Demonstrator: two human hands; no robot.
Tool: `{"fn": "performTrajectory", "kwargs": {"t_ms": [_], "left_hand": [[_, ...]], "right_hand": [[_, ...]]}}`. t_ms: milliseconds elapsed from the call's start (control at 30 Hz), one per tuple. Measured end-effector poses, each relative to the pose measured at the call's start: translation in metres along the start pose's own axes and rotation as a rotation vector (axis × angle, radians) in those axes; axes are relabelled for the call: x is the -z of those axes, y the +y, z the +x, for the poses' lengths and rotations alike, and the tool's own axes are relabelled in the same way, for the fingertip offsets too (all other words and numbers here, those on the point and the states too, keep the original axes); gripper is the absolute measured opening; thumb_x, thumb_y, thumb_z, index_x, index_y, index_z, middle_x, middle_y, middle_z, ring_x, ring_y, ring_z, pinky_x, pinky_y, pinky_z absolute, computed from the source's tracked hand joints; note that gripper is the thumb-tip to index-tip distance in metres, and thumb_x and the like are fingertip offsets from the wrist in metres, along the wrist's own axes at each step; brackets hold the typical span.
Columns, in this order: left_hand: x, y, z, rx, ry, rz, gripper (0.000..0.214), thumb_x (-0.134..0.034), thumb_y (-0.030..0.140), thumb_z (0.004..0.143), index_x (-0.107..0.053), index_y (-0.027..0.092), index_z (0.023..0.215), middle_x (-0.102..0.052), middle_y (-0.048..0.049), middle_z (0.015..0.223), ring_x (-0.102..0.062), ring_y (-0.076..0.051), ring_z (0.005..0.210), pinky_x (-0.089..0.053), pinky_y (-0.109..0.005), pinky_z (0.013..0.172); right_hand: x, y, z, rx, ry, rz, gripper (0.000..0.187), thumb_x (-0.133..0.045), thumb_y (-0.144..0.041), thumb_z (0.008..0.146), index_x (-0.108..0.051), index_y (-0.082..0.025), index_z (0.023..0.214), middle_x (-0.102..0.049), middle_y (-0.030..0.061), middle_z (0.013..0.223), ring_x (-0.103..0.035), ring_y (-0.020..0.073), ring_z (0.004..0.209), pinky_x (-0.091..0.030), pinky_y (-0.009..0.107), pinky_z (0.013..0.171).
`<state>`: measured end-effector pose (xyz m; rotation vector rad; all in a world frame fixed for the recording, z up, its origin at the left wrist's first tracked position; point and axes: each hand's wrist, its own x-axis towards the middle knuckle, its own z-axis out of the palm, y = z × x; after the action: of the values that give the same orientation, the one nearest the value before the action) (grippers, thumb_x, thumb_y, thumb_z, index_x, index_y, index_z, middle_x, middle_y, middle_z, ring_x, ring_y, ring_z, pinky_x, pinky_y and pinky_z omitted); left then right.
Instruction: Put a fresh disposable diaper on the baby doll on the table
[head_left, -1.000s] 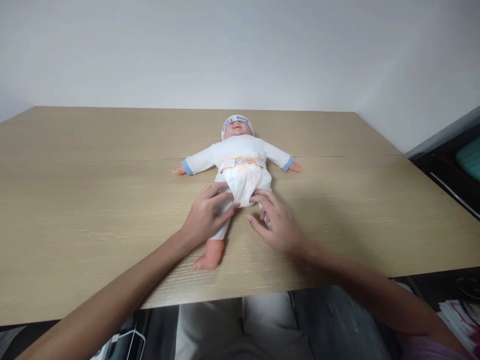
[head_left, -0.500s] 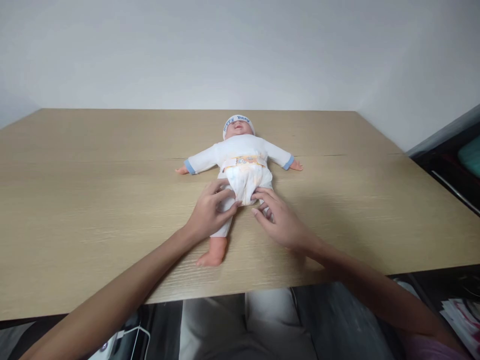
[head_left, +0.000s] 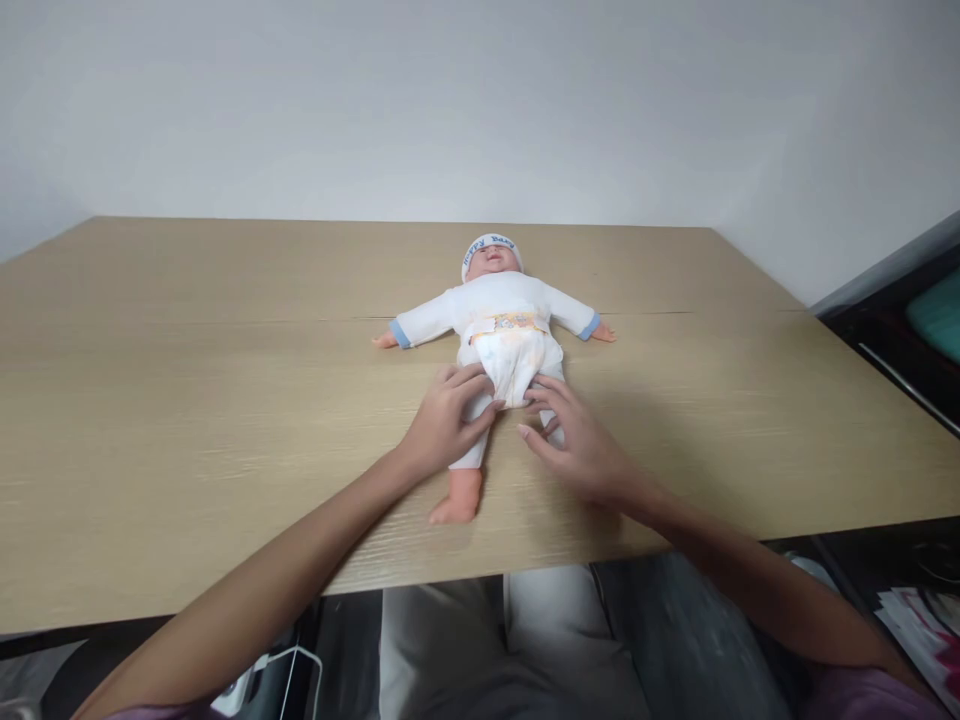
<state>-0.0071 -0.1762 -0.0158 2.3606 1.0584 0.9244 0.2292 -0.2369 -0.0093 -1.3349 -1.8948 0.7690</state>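
A baby doll lies on its back on the table, wearing a white shirt [head_left: 501, 292], white leggings and a printed headband [head_left: 491, 244]. A white diaper [head_left: 514, 360] with an orange patterned waistband is fastened around its hips. My left hand [head_left: 450, 418] closes on the diaper's leg edge, its thumb at the crotch and its fingers over the doll's thigh. On the other side, my right hand [head_left: 570, 440] rests its fingertips at the opposite leg edge, thumb and fingers apart. That hand hides most of the doll's leg there; the other bare foot [head_left: 459, 495] shows.
The wooden table [head_left: 225, 400] reaches back to a pale wall. At the right stands a dark unit with a teal item [head_left: 937, 320]. Below the front edge are papers [head_left: 919, 640], a white cable [head_left: 304, 655] and my legs in light trousers [head_left: 442, 640].
The whole scene has shifted slightly right in view as the head turned. My right fingers have spread a little along the diaper's leg edge; my left hand stays at its side.
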Motion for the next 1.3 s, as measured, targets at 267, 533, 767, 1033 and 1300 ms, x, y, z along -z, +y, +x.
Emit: {"fn": "performTrajectory", "kwargs": {"t_ms": [267,533,767,1033,1300], "left_hand": [[0.002,-0.007,0.001,0.096,0.069,-0.15,0.016,-0.073,0.034,0.097,-0.061,0.023,0.099,-0.07,-0.0026,0.097,-0.06,-0.025,0.097,-0.048,-0.039,0.091],[-0.008,-0.016,0.0,0.293,0.188,-0.444,0.04,-0.079,0.043,0.095,-0.044,0.025,0.104,-0.053,0.0031,0.092,-0.055,-0.016,0.082,-0.048,-0.031,0.077],[-0.019,-0.019,-0.007,0.422,0.319,-0.535,0.056,-0.088,0.045,0.088,-0.045,0.027,0.118,-0.068,-0.0042,0.119,-0.071,-0.02,0.106,-0.057,-0.035,0.094],[-0.006,-0.002,-0.008,0.423,0.167,-0.289,0.032,-0.079,0.052,0.098,-0.069,0.022,0.104,-0.072,-0.0013,0.094,-0.063,-0.019,0.083,-0.049,-0.035,0.078],[-0.001,-0.005,-0.003,0.464,0.125,-0.451,0.037,-0.08,0.056,0.096,-0.071,0.02,0.094,-0.068,0.0004,0.088,-0.055,-0.017,0.078,-0.042,-0.031,0.072]], "right_hand": [[0.009,-0.004,0.021,-0.115,-0.13,0.105,0.026,-0.072,-0.039,0.103,-0.064,-0.024,0.122,-0.077,0.007,0.117,-0.08,0.0218,0.097,-0.065,0.037,0.083],[0.008,0.01,0.035,-0.221,0.048,0.323,0.051,-0.083,-0.048,0.088,-0.045,-0.027,0.116,-0.075,0.001,0.109,-0.064,0.0118,0.056,-0.05,0.028,0.05],[0.013,0.007,0.026,-0.2,0.14,0.081,0.034,-0.082,-0.045,0.094,-0.062,-0.026,0.115,-0.085,0.0031,0.104,-0.07,0.0173,0.065,-0.056,0.034,0.066],[0.015,0.0,0.02,-0.092,0.061,-0.075,0.029,-0.078,-0.041,0.101,-0.07,-0.026,0.124,-0.086,0.0046,0.118,-0.073,0.0191,0.068,-0.056,0.037,0.074],[0.018,-0.002,0.001,-0.141,0.049,-0.049,0.045,-0.075,-0.042,0.1,-0.067,-0.024,0.14,-0.085,0.0076,0.12,-0.072,0.0195,0.074,-0.059,0.037,0.078]]}}
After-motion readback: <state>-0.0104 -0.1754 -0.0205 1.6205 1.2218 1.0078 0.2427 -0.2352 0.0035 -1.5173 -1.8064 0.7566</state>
